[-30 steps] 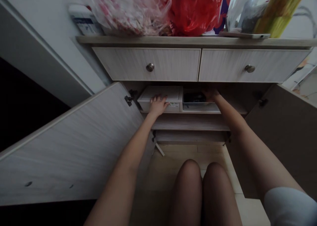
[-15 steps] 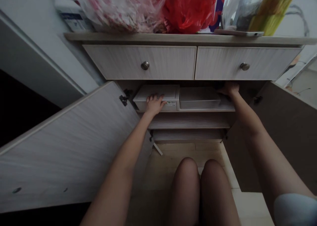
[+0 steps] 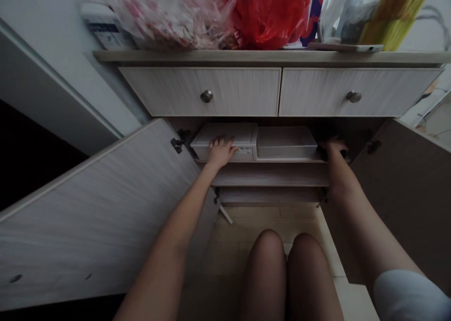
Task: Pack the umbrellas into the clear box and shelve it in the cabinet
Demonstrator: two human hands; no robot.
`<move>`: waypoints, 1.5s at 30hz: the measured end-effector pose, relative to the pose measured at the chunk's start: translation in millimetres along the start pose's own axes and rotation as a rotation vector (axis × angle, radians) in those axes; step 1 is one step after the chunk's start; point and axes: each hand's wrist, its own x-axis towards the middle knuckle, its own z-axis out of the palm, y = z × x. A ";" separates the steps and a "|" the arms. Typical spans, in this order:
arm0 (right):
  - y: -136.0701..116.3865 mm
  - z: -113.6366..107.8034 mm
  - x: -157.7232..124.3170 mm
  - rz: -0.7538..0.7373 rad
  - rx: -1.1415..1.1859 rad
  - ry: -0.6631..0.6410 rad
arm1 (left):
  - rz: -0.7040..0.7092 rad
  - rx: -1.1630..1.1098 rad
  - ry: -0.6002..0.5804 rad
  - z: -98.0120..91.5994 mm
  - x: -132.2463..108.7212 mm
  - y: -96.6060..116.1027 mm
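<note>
While the left hand lies with fingers spread flat on the white box on the cabinet's upper shelf, the right hand reaches into shadow beside the clear box, its fingers' state impossible to tell; steady downward pressure likely keeps the white box put.
</note>
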 end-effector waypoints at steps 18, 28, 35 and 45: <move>42.8 3.6 -27.7 -0.422 -0.384 -0.006 | 0.008 -0.002 -0.010 2.4 0.8 -1.9; 18.4 22.3 -52.7 -0.991 0.124 -0.015 | 0.004 -0.006 -0.012 1.2 2.2 -1.8; 19.3 18.2 -65.2 -0.930 0.231 0.019 | -0.025 -0.151 -0.021 1.4 4.3 -3.9; 147.0 -84.6 -241.7 -0.980 0.578 0.445 | -0.130 -0.576 0.447 -49.2 -32.8 0.9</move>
